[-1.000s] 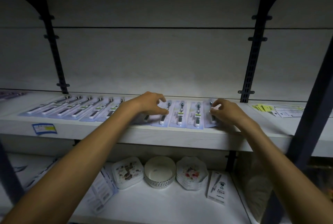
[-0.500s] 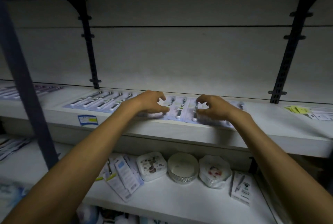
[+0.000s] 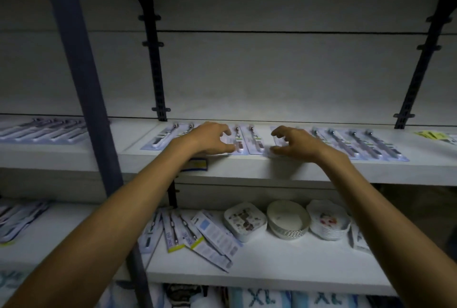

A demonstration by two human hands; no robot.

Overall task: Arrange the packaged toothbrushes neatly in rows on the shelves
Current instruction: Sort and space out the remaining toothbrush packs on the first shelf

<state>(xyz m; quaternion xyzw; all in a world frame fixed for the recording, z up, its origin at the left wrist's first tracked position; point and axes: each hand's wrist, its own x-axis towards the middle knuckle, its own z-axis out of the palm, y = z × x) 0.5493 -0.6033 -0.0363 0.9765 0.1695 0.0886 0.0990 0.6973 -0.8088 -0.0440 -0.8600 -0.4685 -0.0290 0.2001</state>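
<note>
Reaching forward over the upper shelf (image 3: pixel 247 169), both hands are working at the middle of a row of packaged toothbrushes (image 3: pixel 254 138) lying flat on it. The left hand (image 3: pixel 210 139) is hovering with fingers curled like a claw, its thumb and fingertips coming down on a pack near the shelf's front edge; whether it is actually pinching that pack is hard to say in this dim light. The right hand (image 3: pixel 294 143) is posed the same way just to the right, fingers arched over a pack that it is mostly covering, thumb low at the near edge.

Each pack's long axis is running near to far, brush head toward the back wall, so any squaring-up is likely calling for small sideways nudges. The two packs showing between the hands are lying about equally close to each, with the left thumb nearly touching one.

More packs are continuing to the right (image 3: pixel 358 144) and on the left bay (image 3: pixel 44 129), while a looser, fanned heap (image 3: pixel 197 236) is sitting on the lower shelf. The packs under both palms are hidden, and print on the cards is unreadable.
</note>
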